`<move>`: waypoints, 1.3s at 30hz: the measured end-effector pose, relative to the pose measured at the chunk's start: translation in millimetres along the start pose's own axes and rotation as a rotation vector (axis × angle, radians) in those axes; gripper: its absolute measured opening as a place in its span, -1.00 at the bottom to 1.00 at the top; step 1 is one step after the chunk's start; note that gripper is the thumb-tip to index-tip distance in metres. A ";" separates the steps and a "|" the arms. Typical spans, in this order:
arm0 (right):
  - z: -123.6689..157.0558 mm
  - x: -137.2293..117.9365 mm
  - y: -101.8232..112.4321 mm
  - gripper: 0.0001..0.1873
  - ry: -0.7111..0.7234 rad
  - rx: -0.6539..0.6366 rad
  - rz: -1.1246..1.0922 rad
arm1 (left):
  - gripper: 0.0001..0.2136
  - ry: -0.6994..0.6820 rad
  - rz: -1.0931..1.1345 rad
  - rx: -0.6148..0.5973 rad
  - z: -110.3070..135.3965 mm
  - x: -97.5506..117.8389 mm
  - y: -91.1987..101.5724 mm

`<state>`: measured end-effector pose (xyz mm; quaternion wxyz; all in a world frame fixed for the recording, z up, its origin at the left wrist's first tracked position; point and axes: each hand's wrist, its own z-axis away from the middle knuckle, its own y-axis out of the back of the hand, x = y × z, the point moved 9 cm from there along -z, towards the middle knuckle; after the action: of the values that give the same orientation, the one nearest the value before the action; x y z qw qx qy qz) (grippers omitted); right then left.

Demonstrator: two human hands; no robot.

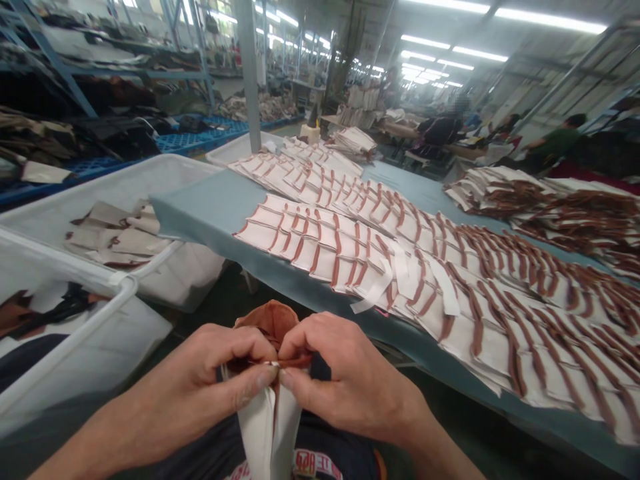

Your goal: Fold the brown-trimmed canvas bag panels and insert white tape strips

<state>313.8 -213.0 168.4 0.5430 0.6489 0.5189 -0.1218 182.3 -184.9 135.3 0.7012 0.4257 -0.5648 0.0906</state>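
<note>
In front of the blue counter (200, 200), our left hand (213, 373) and right hand (345, 373) hold a white-and-brown piece (259, 417), each grip pinching it, thumb against finger; similar pieces (325, 259) lie there in rows.

A white piece (256, 419), brown inside and at its rounded far end, is bent lengthwise and pinched midway.
</note>
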 end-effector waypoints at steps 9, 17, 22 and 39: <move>2.4 -8.5 5.5 -0.89 0.184 0.130 0.059 | -0.73 -0.053 0.055 0.041 0.3 3.7 4.4; 3.7 -7.8 3.5 -0.84 0.194 0.193 0.102 | -0.75 -0.010 0.154 0.066 -1.8 -7.4 0.8; 1.7 3.7 3.6 -0.86 0.061 0.194 0.008 | -0.75 -0.013 0.124 0.080 -3.6 -10.1 -2.0; -5.0 34.5 -11.5 -0.93 -0.289 -0.098 -0.245 | -0.76 -0.235 -0.390 0.109 -15.6 32.4 2.8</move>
<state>317.4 -191.6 138.8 0.6239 0.5294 0.5160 -0.2534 202.9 -183.7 164.8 0.6107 0.5715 -0.5440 -0.0663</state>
